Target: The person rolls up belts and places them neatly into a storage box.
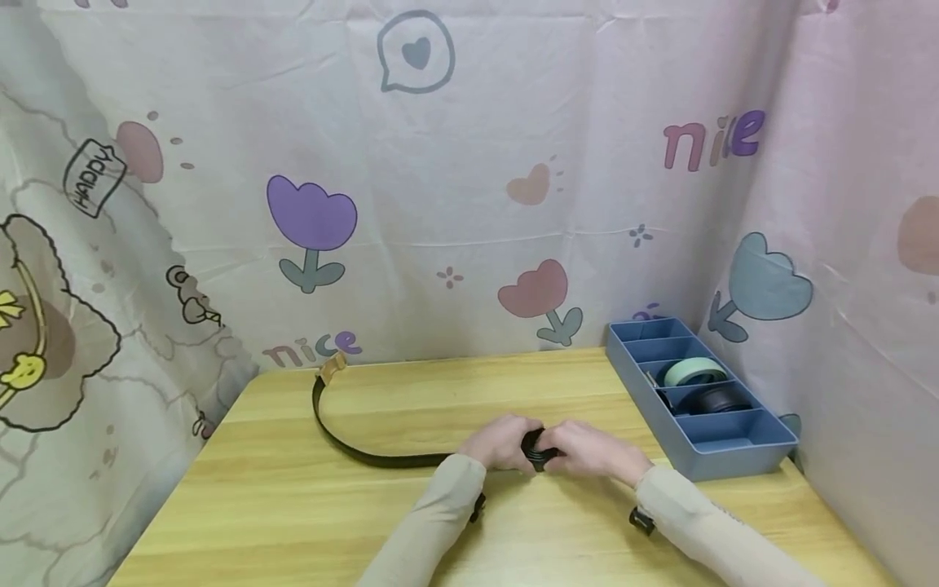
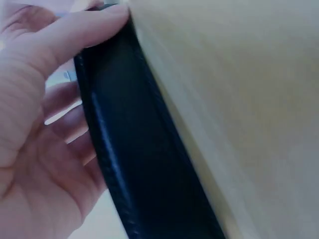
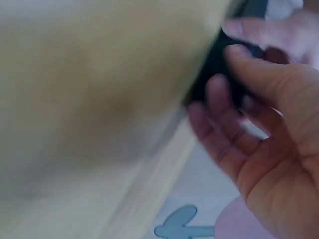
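Note:
A black leather belt (image 1: 389, 461) curves over the wooden table, its gold-coloured buckle (image 1: 333, 367) lying at the far left. The other end is coiled into a small roll (image 1: 539, 450) between both hands. My left hand (image 1: 502, 442) grips the belt at the roll's left side; in the left wrist view its thumb lies across the stitched strap (image 2: 134, 124), with the fingers behind. From the right, my right hand (image 1: 590, 450) holds the roll with curled fingers. The right wrist view shows the right thumb and fingers (image 3: 219, 94) around the dark roll, close to the left hand.
At the right stands a blue-grey divided box (image 1: 704, 465). A pale green ring-shaped roll (image 1: 693, 372) and a dark coiled item (image 1: 720, 399) sit in its compartments. Printed curtains (image 1: 440, 204) hang behind and beside the wooden table (image 1: 257, 505).

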Tool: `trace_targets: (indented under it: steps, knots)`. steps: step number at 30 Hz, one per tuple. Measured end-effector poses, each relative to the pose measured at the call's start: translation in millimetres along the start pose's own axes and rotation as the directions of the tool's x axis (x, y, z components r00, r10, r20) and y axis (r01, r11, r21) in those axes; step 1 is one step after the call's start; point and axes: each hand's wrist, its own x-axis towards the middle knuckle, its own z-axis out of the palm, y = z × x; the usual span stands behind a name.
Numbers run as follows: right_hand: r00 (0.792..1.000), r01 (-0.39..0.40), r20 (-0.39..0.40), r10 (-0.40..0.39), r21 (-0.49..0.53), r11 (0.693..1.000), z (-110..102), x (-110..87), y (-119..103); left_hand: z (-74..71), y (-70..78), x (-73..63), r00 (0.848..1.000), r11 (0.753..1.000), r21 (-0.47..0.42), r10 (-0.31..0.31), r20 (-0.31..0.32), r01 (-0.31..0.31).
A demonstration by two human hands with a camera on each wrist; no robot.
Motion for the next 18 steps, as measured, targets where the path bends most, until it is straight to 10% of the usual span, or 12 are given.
trace_targets:
  steps: [8,18]
  knots:
    - [0.997,-0.042,-0.068,0.042,0.006,0.999,8.2,1.9,-9.0,4.1,3.4,-1.6,0.989,0.994,0.082,-0.056,-0.135,0.067]
    - [0.999,-0.014,-0.043,0.015,0.011,1.0,8.8,5.3,-0.7,2.3,-4.4,-5.6,1.0,1.0,-0.002,-0.015,-0.013,0.015]
